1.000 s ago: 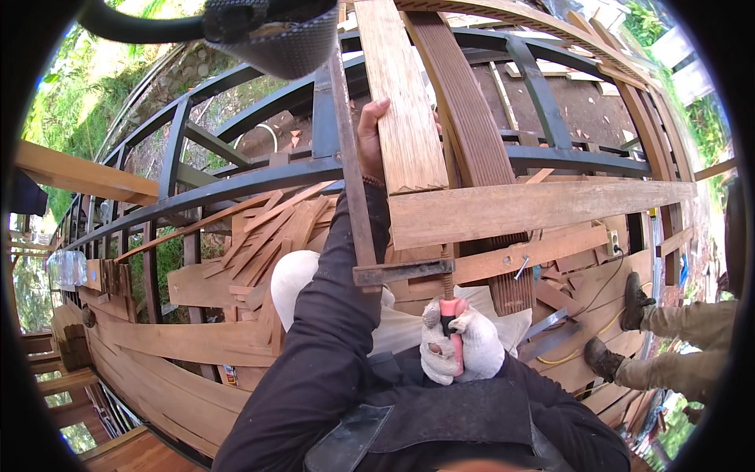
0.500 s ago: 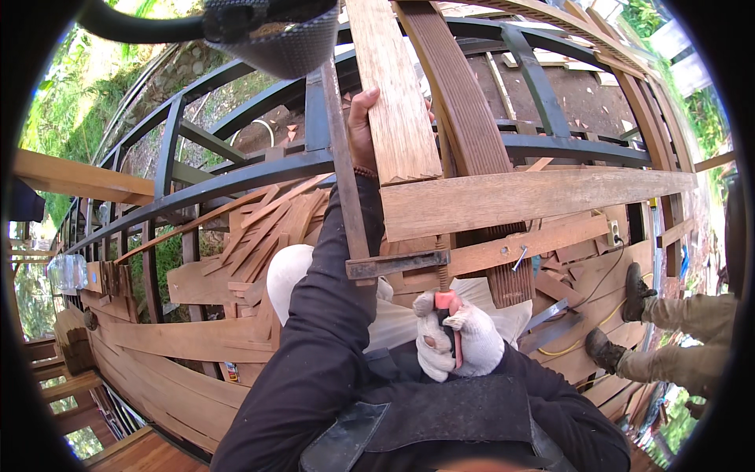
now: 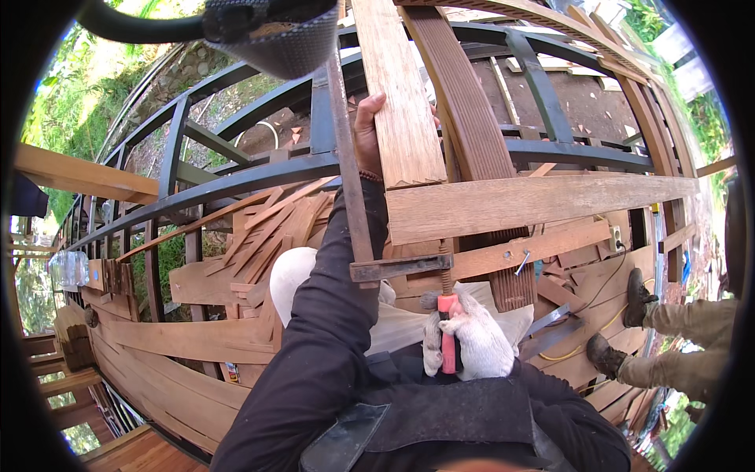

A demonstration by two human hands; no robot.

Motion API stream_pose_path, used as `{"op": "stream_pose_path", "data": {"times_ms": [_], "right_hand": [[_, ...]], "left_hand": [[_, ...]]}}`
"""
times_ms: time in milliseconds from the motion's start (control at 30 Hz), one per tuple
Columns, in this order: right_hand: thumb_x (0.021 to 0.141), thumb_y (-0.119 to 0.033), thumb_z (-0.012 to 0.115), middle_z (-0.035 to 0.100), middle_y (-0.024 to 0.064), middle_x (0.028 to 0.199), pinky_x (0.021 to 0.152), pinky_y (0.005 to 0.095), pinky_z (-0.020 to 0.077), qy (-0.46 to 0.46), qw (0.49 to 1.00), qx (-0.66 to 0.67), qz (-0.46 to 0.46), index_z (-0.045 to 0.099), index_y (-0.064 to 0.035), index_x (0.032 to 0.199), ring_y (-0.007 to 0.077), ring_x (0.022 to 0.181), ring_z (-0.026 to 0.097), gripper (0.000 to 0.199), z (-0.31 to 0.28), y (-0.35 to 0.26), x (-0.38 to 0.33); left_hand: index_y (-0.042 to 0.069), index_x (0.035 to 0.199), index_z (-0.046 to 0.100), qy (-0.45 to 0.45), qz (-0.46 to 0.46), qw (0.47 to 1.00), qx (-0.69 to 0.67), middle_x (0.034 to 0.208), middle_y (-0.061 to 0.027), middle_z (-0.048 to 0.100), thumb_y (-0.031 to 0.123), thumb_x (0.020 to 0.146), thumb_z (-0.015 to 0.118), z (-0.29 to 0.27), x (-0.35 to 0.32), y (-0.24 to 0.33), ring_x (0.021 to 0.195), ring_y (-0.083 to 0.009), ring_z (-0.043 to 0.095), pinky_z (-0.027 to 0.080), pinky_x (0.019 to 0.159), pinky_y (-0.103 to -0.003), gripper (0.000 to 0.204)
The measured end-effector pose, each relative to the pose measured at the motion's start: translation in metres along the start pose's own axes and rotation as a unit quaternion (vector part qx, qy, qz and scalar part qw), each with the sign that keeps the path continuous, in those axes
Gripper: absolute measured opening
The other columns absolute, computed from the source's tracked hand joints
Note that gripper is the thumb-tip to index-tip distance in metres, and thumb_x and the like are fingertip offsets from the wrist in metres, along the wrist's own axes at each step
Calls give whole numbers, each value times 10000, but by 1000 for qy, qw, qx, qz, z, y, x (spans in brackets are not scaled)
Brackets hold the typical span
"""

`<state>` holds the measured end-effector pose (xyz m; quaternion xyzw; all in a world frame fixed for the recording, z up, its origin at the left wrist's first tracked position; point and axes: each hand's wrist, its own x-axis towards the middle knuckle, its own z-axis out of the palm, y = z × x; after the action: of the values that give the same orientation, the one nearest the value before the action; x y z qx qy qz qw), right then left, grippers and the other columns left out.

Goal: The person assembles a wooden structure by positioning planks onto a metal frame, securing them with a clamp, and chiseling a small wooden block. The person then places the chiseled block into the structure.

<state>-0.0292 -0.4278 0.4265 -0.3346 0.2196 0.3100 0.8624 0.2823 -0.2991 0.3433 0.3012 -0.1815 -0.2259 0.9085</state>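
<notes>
A long bar clamp [image 3: 350, 157] runs away from me along the left of a pale wooden plank [image 3: 405, 118]. My right hand [image 3: 478, 338], in a white work glove, is closed round its red and black screw handle [image 3: 449, 346]. The threaded screw [image 3: 446, 267] points at a crosswise board [image 3: 535, 206], which lies against the pale plank's near end. My bare left hand [image 3: 367, 130] is wrapped round the pale plank from below, its thumb at the left edge and fingertips just showing at the right. To the right lies a grooved dark board [image 3: 464, 94].
Dark metal framing [image 3: 259, 179] spans beyond the boards, with ground below. Wood offcuts [image 3: 275, 228] lie in a heap at left. At right stand another person's boots [image 3: 605, 354], near a yellow cable [image 3: 562, 356] and a loose board with a bolt [image 3: 522, 262].
My right hand's gloved fingers have shifted round the clamp handle, and the handle has turned to show more red. My left hand keeps its hold on the plank.
</notes>
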Motion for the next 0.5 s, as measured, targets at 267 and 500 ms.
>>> {"op": "stream_pose_path", "data": {"times_ms": [267,500], "right_hand": [[1035,-416,506,590,133,785,490,420,439,-197,945,254,63,581,-78,1233,245,483,511,399,-27,16,15],[953,-212,602,597,117,807,597,482,490,-5,985,-134,-109,567,-69,1266,279,546,550,345,-18,20,6]], "left_hand": [[-81,1432,427,18,8,999,-26,1098,-246,647,574,894,604,7,0,-7,957,-319,752,678,767,-459,866],[-71,1434,429,20,3,1000,-18,1089,-240,646,576,889,606,2,-2,-5,956,-321,750,676,771,-461,864]]}}
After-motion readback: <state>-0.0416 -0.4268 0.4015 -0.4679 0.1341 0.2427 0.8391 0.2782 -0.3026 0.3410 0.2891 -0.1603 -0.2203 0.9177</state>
